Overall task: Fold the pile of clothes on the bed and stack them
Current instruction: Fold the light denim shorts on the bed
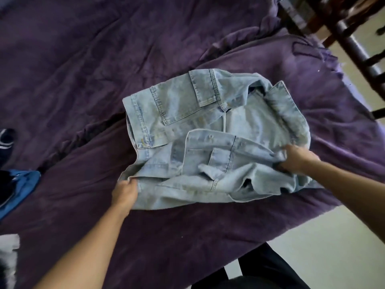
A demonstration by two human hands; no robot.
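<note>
A pale blue denim jacket (pixel 200 126) lies partly folded on the purple bedspread (pixel 83 69), its collar toward the right and a sleeve laid across its front. My left hand (pixel 125 191) grips the jacket's near left edge. My right hand (pixel 295 159) pinches a bunch of denim at the jacket's right side, near the collar.
A blue and black garment (pixel 16 188) lies at the left edge of the bed, with a dark item (pixel 6 138) above it and a grey-white cloth (pixel 8 255) at the lower left. A dark wooden chair (pixel 354 38) stands at the upper right on a pale floor (pixel 333 247).
</note>
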